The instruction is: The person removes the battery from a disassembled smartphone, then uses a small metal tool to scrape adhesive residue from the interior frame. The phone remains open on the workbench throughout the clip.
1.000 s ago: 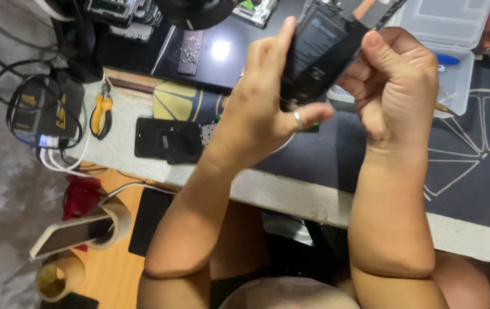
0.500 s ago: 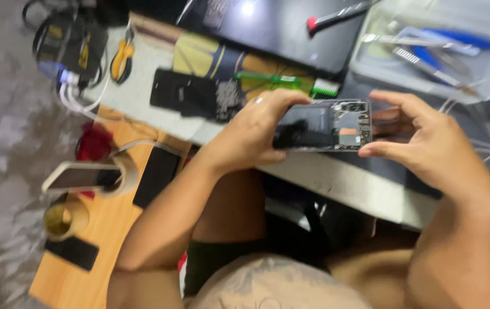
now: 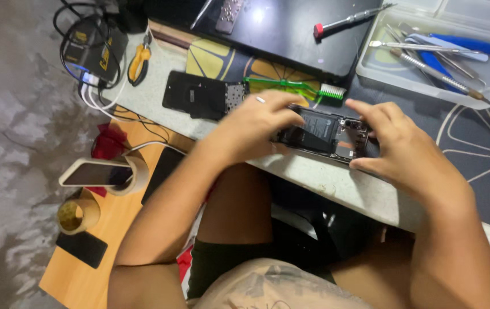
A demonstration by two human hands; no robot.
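Note:
An opened smartphone with its back off, black battery and circuit parts showing, lies flat near the front edge of the grey work table. My left hand grips its left end with a ring on one finger. My right hand holds its right end, fingers curled over the camera corner. Both hands press the phone low over the table.
A black phone back panel and a green brush lie behind the phone. A clear tray of tools, a red-tipped screwdriver, orange pliers and a charger with cables sit further back. A wooden stool holds tape rolls and phones.
The phone, held upright in front of me a second ago, has been turned flat and lowered onto the table edge. Both hands kept hold of it.

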